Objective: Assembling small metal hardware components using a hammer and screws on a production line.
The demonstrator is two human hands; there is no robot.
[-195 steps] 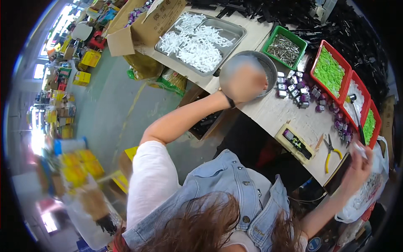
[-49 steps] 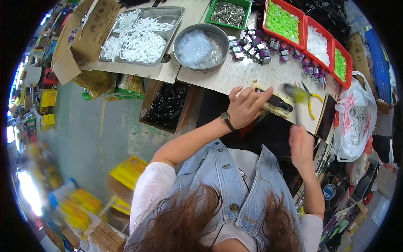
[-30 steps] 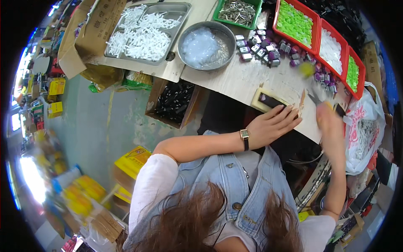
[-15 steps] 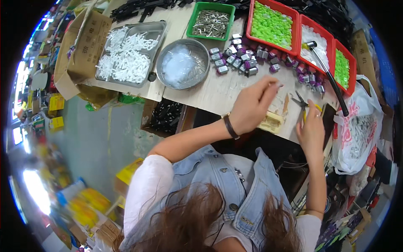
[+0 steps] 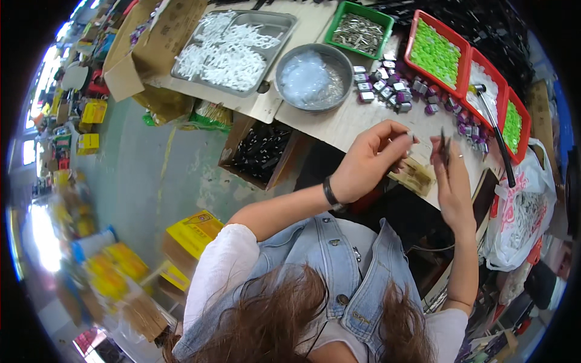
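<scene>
Hanging lowest in view are brown hair (image 5: pixel 266 327) and a denim vest (image 5: pixel 339 260) over a white sleeve (image 5: pixel 227 266), with both forearms rising from there toward the table (image 5: pixel 339 124). On the left wrist sits a dark band (image 5: pixel 330 195), and above it the left hand (image 5: pixel 369 160) is curled, thumb and fingertips pinched on a small pale part (image 5: pixel 411 138) held over the table's near edge. Just beside it, a little apart, the right hand (image 5: pixel 451 172) is closed round a thin dark tool (image 5: pixel 445 145), which stands about upright with its tip near the left fingertips; whether tool and part touch cannot be told. Under the two hands lies a small tan pad (image 5: pixel 414 175) on the table edge. Below the table on the left, an open box (image 5: pixel 263 151) of dark pieces stands on the floor, and yellow boxes (image 5: pixel 193 233) lie nearer the body. To the right a white plastic bag (image 5: pixel 520 212) hangs off the table's end. Farther on the table, a cluster of small purple and silver pieces (image 5: pixel 399 94) is scattered, and a round metal bowl (image 5: pixel 313 77) holds clear bits. A long dark rod (image 5: pixel 493 130) lies across the red trays (image 5: pixel 478 78) of green and white parts. Beyond are a green tray (image 5: pixel 360 27) of metal pieces, a steel tray (image 5: pixel 233 48) of white parts, and a cardboard box (image 5: pixel 148 42) at the far left.
</scene>
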